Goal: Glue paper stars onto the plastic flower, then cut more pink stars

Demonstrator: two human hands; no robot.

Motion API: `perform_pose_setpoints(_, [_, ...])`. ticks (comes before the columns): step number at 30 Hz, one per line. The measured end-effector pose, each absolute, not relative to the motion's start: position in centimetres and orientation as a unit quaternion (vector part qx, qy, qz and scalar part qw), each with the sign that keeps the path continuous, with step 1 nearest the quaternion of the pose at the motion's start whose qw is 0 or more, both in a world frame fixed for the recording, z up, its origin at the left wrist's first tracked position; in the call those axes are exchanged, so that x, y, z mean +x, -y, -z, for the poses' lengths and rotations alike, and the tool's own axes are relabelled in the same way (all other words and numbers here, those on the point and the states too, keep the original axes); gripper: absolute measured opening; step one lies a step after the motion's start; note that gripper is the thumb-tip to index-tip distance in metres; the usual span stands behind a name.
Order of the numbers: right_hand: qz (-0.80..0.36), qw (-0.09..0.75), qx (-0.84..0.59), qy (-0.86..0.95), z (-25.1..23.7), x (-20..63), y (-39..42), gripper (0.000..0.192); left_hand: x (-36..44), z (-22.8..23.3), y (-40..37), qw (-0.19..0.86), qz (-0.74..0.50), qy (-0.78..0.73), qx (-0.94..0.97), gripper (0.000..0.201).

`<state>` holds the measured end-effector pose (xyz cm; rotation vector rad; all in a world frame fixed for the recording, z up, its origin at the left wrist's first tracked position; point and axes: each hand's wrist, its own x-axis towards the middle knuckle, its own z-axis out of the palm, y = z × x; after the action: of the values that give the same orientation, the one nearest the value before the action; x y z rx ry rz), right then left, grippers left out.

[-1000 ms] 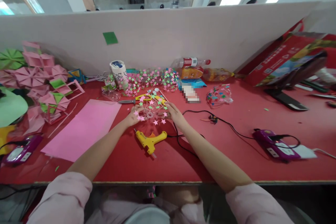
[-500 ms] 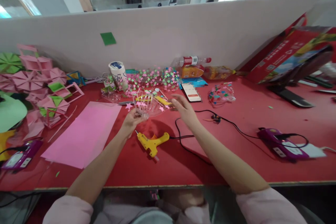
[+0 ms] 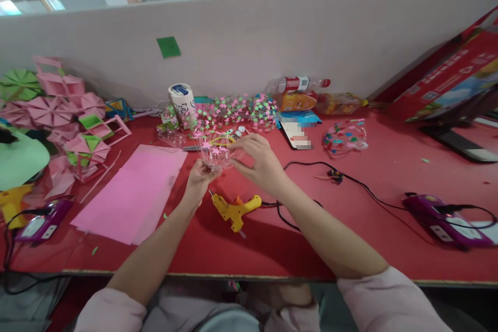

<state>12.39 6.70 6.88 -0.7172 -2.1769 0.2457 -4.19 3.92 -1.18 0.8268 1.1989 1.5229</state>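
Note:
My left hand [image 3: 198, 180] is closed around the base of a clear plastic bottle piece [image 3: 215, 161], cut into thin strips that fan out, with pink stars on several of them. From the other side my right hand [image 3: 262, 162] reaches to the strips, thumb and fingers bent around their right edge. What exactly sits between those fingertips is too small to make out. Just below the hands a yellow hot glue gun [image 3: 233, 211] lies on the red table, its nozzle toward my left hand. Yellow-handled scissors [image 3: 194, 149] lie behind the bottle piece, partly hidden by it.
Pink paper sheets [image 3: 134, 192] and folded paper shapes [image 3: 50, 111] lie left. Star-covered strips [image 3: 237, 114], a white canister [image 3: 182, 105], bottles [image 3: 298, 84] and a phone [image 3: 294, 134] line the back. A bag of stars [image 3: 344, 137], black cable [image 3: 369, 199] and purple power strip [image 3: 447, 220] are right.
My right hand has moved left from beside the bottle piece onto its strips. My left hand keeps its hold. The camera view has tipped down and shifted slightly left.

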Motion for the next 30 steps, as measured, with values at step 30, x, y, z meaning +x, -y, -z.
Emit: perform_pose_setpoints(30, [-0.113,0.455,-0.285,0.836,-6.2,11.8,-5.8,0.012,-3.6,1.9,-3.3,0.476,-0.658,-0.46,0.359,0.038])
